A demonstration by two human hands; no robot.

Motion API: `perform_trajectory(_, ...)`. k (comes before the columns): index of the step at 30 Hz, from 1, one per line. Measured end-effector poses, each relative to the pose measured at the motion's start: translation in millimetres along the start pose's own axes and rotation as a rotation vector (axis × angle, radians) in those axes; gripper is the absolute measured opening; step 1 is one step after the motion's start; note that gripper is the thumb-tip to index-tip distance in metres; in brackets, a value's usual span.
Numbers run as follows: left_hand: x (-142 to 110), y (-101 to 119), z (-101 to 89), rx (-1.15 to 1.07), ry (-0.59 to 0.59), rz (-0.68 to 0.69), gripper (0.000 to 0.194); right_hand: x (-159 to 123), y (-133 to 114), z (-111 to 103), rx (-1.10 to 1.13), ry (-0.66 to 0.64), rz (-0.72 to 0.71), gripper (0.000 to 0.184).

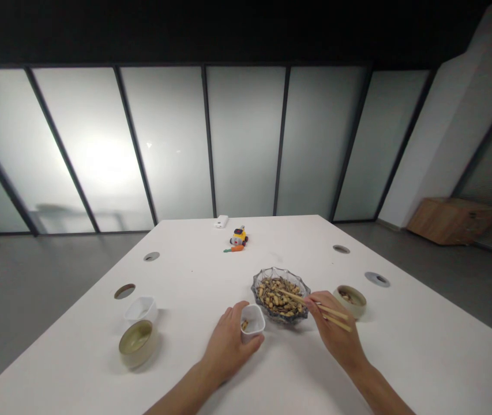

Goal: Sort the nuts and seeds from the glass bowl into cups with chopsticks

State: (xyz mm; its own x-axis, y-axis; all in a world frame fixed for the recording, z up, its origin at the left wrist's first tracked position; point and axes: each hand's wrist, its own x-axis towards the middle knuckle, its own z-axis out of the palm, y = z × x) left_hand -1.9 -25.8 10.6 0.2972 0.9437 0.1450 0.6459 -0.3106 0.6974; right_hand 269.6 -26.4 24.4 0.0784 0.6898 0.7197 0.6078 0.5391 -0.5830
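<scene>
My left hand (pixel 228 340) grips a small white plastic cup (pixel 258 328) that has a few small pieces at its bottom. Right beside it stands a scalloped glass bowl (pixel 281 319), heaped with brown seeds and peanuts (pixel 277 295). A pair of wooden chopsticks (pixel 332 314) is held in my right hand (pixel 336 337), their tips reaching over the heap in the bowl. Whether the tips pinch anything is too small to tell. Behind my right hand sits an olive ceramic bowl (pixel 359 311) with a few pieces inside.
At the left are a second olive bowl (pixel 135 349) and a clear white plastic container (pixel 142 310). Farther back lie a yellow toy vehicle (pixel 239 236), an orange-handled toy screwdriver (pixel 236 249) and a white box (pixel 221 221). Round cable holes (pixel 124 291) mark both sides of the white table (pixel 185 282).
</scene>
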Motion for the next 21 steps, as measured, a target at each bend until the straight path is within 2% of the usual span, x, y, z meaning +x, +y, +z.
perform_trajectory(11,-0.9,0.2,-1.3,-0.004,-0.002,0.004,0.061,0.6,-2.2,-0.6,-0.007,0.009,0.04,0.035)
perform_trajectory(21,-1.7,2.6,-1.9,0.0,0.004,0.004,0.061,1.9,-6.0,-3.1,0.009,0.005,0.011,0.034)
